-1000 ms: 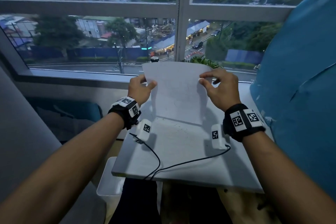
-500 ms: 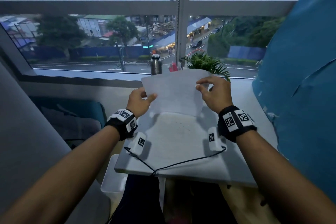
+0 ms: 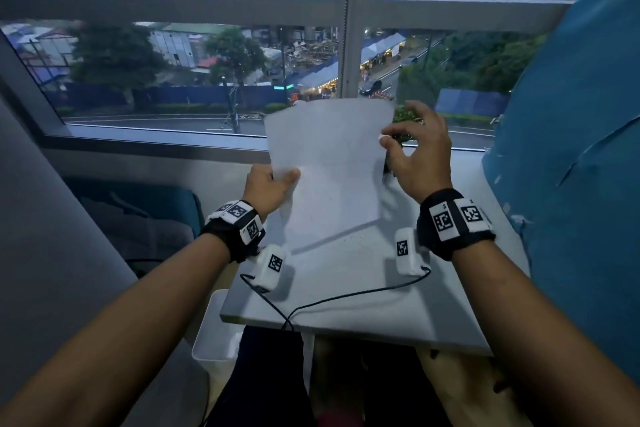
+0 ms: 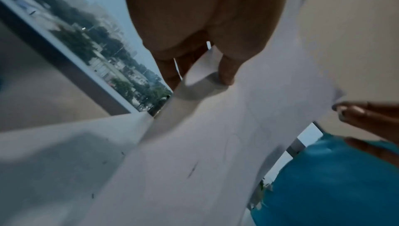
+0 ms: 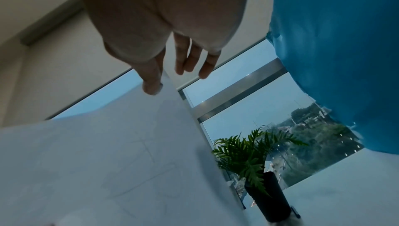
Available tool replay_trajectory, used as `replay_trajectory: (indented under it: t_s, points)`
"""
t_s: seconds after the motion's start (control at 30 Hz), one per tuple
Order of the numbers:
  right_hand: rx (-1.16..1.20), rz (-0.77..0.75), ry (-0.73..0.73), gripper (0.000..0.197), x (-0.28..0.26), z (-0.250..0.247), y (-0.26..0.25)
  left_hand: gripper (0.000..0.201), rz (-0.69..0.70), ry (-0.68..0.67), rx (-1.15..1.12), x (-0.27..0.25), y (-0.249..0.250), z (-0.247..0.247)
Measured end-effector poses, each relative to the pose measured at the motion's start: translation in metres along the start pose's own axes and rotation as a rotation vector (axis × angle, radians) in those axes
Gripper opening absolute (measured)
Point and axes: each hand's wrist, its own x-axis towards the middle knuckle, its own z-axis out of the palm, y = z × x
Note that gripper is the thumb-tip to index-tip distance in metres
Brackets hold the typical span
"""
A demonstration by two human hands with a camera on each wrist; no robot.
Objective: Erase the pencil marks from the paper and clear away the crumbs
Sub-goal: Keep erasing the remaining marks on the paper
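Note:
A white sheet of paper (image 3: pixel 332 163) stands nearly upright above the white table (image 3: pixel 349 291), its lower edge near the tabletop. My left hand (image 3: pixel 273 184) pinches its left edge low down, thumb in front. At the upper right edge, my right hand (image 3: pixel 412 152) pinches it between the thumb and a hidden finger, with the other fingers (image 5: pixel 190 59) spread loose. Faint pencil lines (image 5: pixel 149 151) remain on the sheet, plus a dark streak (image 4: pixel 191 171). Small dark crumbs (image 4: pixel 92 195) lie on the table (image 4: pixel 54 170).
A green plant in a dark pot (image 5: pixel 267 197) stands on the sill to the right of the paper. A blue curtain (image 3: pixel 571 166) hangs close on the right. A white bin (image 3: pixel 214 340) sits below the table's left edge. Window glass is straight ahead.
The paper has been raised and stood more upright, and now hides the bottle and most of the plant. My right hand's fingers have spread; the left grips lower on the edge.

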Motion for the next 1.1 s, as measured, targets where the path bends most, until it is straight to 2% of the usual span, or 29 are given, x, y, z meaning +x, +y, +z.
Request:
replay_trajectory:
  t_s: [0.07, 0.13, 0.23, 0.3, 0.37, 0.4, 0.47, 0.57, 0.67, 0.73, 0.8, 0.87, 0.93, 1.0, 1.1]
  points:
    - [-0.044, -0.040, 0.019, 0.005, -0.015, 0.004, -0.002, 0.026, -0.079, 0.054, -0.062, -0.006, -0.003, 0.000]
    - [-0.022, -0.061, -0.075, 0.004, -0.035, 0.012, -0.003, 0.014, -0.137, 0.106, -0.089, -0.013, -0.006, 0.003]
    - [0.052, 0.080, -0.485, 0.008, -0.072, 0.034, 0.006, 0.012, -0.221, 0.129, -0.115, -0.024, -0.019, 0.012]
    - [-0.008, 0.202, -0.694, 0.010, -0.093, 0.050, 0.016, 0.014, -0.301, 0.062, -0.148, -0.034, -0.029, 0.020]
    - [-0.057, 0.294, -0.816, 0.010, -0.108, 0.058, 0.024, 0.029, -0.371, -0.057, -0.145, -0.039, -0.046, 0.023]
    - [-0.100, 0.310, -0.873, 0.010, -0.114, 0.061, 0.027, 0.039, -0.398, -0.107, -0.121, -0.042, -0.053, 0.022]
    - [-0.214, 0.290, -0.994, 0.015, -0.125, 0.064, 0.033, 0.046, -0.419, -0.141, -0.070, -0.042, -0.074, 0.022]
    - [-0.299, 0.259, -1.053, 0.026, -0.135, 0.064, 0.048, 0.071, -0.393, -0.035, 0.020, -0.055, -0.057, 0.010]
    - [-0.319, 0.180, -1.105, 0.023, -0.132, 0.058, 0.057, 0.099, -0.191, 0.030, 0.400, -0.049, -0.055, -0.010]
    - [-0.327, 0.112, -1.172, 0.018, -0.127, 0.052, 0.061, 0.093, 0.045, -0.091, 0.658, -0.044, -0.053, -0.020]
    - [-0.339, 0.066, -1.232, 0.017, -0.122, 0.049, 0.063, 0.076, 0.235, -0.380, 0.821, -0.041, -0.056, -0.018]
    - [-0.362, 0.035, -1.274, 0.017, -0.117, 0.050, 0.064, 0.071, 0.284, -0.675, 0.863, -0.048, -0.057, -0.004]
    - [-0.358, 0.028, -1.272, 0.018, -0.113, 0.050, 0.061, 0.078, 0.289, -0.849, 0.911, -0.058, -0.059, 0.015]
    - [-0.332, 0.062, -1.192, 0.018, -0.113, 0.053, 0.059, 0.081, 0.272, -0.915, 0.998, -0.065, -0.064, 0.034]
    - [-0.338, 0.124, -0.997, 0.018, -0.117, 0.058, 0.061, 0.078, 0.292, -0.875, 1.041, -0.064, -0.068, 0.049]
